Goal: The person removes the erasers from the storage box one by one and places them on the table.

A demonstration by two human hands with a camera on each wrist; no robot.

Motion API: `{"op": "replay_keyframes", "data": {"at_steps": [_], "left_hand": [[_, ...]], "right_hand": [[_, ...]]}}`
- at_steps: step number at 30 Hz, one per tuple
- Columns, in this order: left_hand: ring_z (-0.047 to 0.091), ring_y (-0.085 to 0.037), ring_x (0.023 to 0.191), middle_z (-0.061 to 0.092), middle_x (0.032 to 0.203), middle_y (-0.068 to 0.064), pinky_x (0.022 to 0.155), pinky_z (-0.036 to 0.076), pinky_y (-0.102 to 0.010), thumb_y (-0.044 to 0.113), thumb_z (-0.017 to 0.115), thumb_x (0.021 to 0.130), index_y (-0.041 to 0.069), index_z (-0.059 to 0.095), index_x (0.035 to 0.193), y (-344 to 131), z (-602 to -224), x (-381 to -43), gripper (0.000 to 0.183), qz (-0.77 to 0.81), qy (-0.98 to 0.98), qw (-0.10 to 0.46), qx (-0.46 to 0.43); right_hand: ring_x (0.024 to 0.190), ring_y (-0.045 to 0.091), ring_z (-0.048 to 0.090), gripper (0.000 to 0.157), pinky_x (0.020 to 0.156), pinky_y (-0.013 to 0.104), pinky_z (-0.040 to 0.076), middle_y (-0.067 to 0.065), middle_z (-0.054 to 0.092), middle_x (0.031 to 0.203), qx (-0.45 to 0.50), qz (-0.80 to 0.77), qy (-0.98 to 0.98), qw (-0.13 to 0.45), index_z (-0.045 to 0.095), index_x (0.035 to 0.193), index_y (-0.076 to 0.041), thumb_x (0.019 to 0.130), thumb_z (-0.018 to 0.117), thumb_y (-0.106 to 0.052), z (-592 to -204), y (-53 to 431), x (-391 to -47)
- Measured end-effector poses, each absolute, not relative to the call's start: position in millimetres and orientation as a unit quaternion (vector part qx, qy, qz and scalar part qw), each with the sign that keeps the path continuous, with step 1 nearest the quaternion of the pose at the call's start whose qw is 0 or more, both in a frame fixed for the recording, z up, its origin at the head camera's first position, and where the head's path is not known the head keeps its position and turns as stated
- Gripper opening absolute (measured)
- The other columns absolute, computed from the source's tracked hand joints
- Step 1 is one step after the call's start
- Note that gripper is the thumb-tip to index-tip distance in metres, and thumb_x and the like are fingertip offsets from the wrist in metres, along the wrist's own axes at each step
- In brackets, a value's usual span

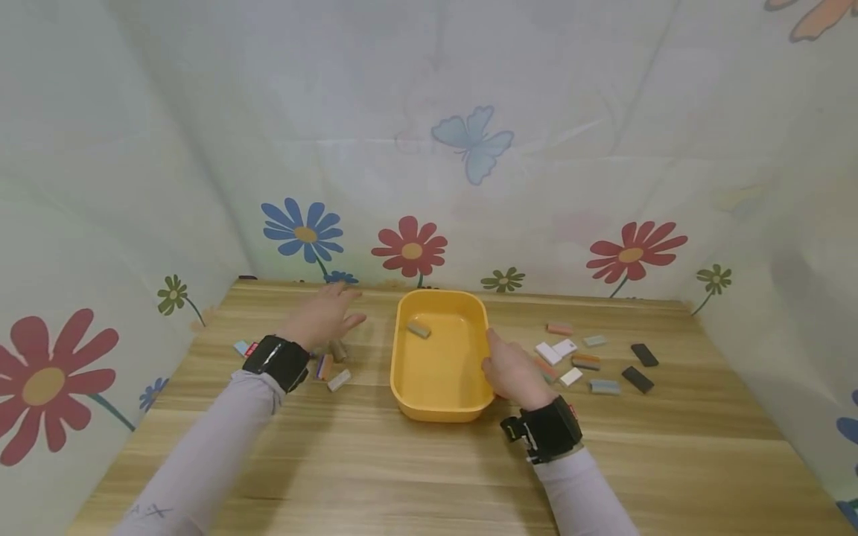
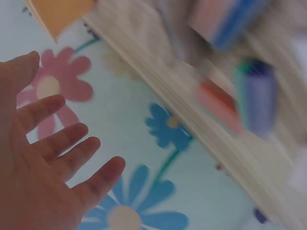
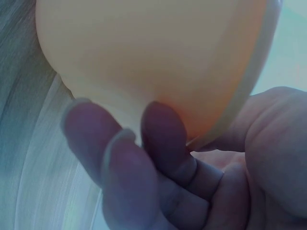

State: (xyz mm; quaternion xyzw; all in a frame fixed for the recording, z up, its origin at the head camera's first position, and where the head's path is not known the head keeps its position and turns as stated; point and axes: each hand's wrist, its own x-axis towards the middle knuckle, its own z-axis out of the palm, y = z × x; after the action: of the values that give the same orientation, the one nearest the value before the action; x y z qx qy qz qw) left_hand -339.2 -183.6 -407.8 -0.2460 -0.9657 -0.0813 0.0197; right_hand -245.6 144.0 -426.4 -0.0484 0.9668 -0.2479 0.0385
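A yellow plastic basin (image 1: 439,402) stands in the middle of the table, with one small greyish eraser-like block (image 1: 418,329) inside it. My right hand (image 1: 519,372) grips the basin's right side; in the right wrist view its thumb is at the rim and its fingertips (image 3: 132,177) press the outer wall. To the left, my left hand (image 1: 322,316) hovers over a loose group of small blocks, its fingers spread and holding nothing. Beneath and beside it lie an orange-and-purple block (image 1: 325,367) and a pale block (image 1: 339,380). The left wrist view shows a blurred red block (image 2: 218,106) and a blue-green one (image 2: 259,98).
Several white, grey, pink and black blocks (image 1: 637,380) are scattered right of the basin. A light blue block (image 1: 241,348) lies near the left wrist. Flower-printed cloth (image 1: 429,171) walls in the back and sides of the wooden table (image 1: 375,476).
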Motion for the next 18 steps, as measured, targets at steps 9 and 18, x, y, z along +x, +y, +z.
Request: {"op": "replay_keyframes", "data": {"at_steps": [9,18], "left_hand": [[0.043,-0.033,0.130,0.051,0.136,-0.015,0.109,0.030,-0.049,0.034,0.061,0.097,0.010,0.054,0.138,-107.7,-407.9,-350.5,0.048,-0.040,-0.949,0.008,-0.312],[0.060,-0.024,0.104,0.065,0.114,-0.006,0.094,0.044,-0.038,0.017,0.069,0.091,0.010,0.065,0.121,-52.6,-401.8,-354.7,0.031,0.003,-0.927,-0.019,-0.375]], "right_hand": [[0.051,0.018,0.055,0.054,0.046,0.030,0.046,0.015,0.060,0.083,-0.052,-0.248,0.967,0.040,0.031,0.147,0.001,0.097,0.048,-0.007,-427.3,145.8,-245.6],[0.047,0.016,0.054,0.056,0.044,0.029,0.045,0.011,0.058,0.075,-0.052,-0.242,0.968,0.032,0.030,0.148,0.002,0.096,0.049,-0.006,-426.7,146.2,-245.7]]}}
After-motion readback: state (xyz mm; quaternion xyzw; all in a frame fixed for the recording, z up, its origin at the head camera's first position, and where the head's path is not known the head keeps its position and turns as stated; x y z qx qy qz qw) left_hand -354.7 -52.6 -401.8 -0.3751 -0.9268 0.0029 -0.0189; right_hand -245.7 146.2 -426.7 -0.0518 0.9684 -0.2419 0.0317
